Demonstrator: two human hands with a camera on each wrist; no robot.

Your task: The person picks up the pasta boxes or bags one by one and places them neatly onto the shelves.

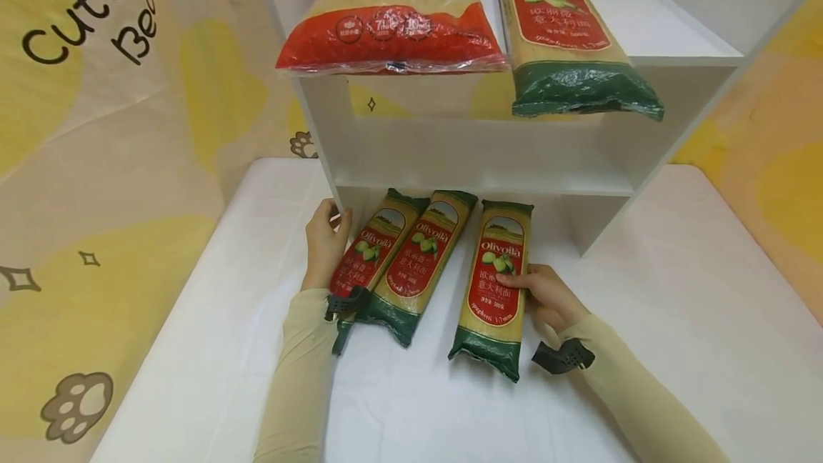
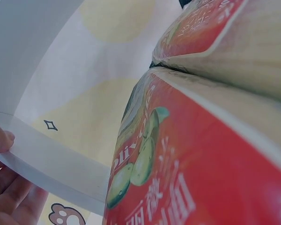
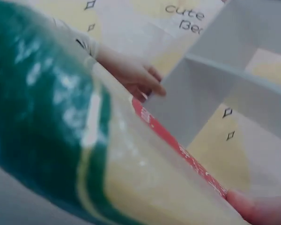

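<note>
Now, spaghetti pack [image 1: 494, 306] in hand!

Our right hand [image 1: 548, 296] pinches the pack's edge in front of the shelf [image 1: 476, 152]; our left hand [image 1: 326, 241] grips the shelf's side panel [image 1: 326, 123]. We'd guess slippery wrap, stiff, brittle strands: best held around the middle.

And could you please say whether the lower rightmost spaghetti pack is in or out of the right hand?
In: the right hand grips the spaghetti pack by its side, thumb over its front.

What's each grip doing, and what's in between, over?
Left grip: holding shelf's side panel. Right grip: holding one spaghetti pack. Two more packs lie between.
</note>
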